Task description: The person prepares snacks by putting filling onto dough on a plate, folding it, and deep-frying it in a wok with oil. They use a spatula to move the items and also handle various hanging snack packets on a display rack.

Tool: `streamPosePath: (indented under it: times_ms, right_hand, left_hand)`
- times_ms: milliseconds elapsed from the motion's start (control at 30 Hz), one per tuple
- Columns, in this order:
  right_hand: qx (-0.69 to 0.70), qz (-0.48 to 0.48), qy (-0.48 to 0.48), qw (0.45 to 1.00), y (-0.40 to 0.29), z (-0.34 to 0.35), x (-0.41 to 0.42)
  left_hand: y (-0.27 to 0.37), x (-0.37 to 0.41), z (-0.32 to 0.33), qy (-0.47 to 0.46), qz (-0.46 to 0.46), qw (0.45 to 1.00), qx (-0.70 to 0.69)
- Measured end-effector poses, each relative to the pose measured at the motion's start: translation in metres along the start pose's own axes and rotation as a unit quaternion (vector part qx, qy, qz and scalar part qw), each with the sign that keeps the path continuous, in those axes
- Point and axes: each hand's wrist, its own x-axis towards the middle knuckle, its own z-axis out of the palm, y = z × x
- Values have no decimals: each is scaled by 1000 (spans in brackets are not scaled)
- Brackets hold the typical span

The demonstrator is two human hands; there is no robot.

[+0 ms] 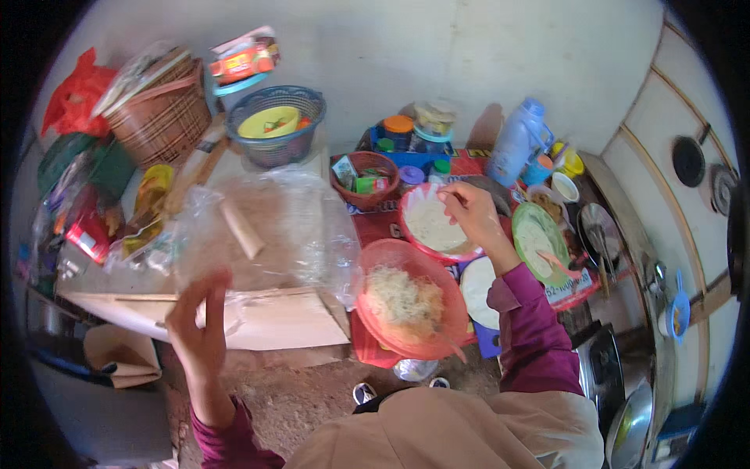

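My left hand is raised at the near edge of a table, its fingers curled towards the thumb. The fingertips are blurred, and whether they hold anything cannot be told. Beyond it, a rolling pin or wooden rod lies on a brown surface with clear plastic sheeting around it. My right hand hovers over a pink bowl of pale, flour-like food, its fingertips drawn together. Anything pinched there is too small to see. Nearer me stands a larger pinkish-red bowl with shredded pale food and a utensil handle.
A green bowl with pale paste and a pink spoon is right of my right arm. A round white item lies beside the sleeve. Behind stand a blue thermos jug, a brown basket and a dark blue basket.
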Motion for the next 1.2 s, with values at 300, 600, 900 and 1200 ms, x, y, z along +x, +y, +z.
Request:
streamPosePath:
  times_ms: [300,600,900,1200]
  right_hand:
    - [-78,100,-70,989,168,-91,-120]
    - [142,-39,-227,963,128,-13,-121]
    - [-150,-261,-308,903,138,78,-87]
    - [-182,-277,-298,895,127,98,-97]
  left_hand:
    - [96,-95,123,-289,-169,910,-246]
    - [127,-152,216,-167,-190,965,-64]
    - [108,-153,228,-125,-257,958,-38]
    - [67,-140,235,-123,-256,957,-59]
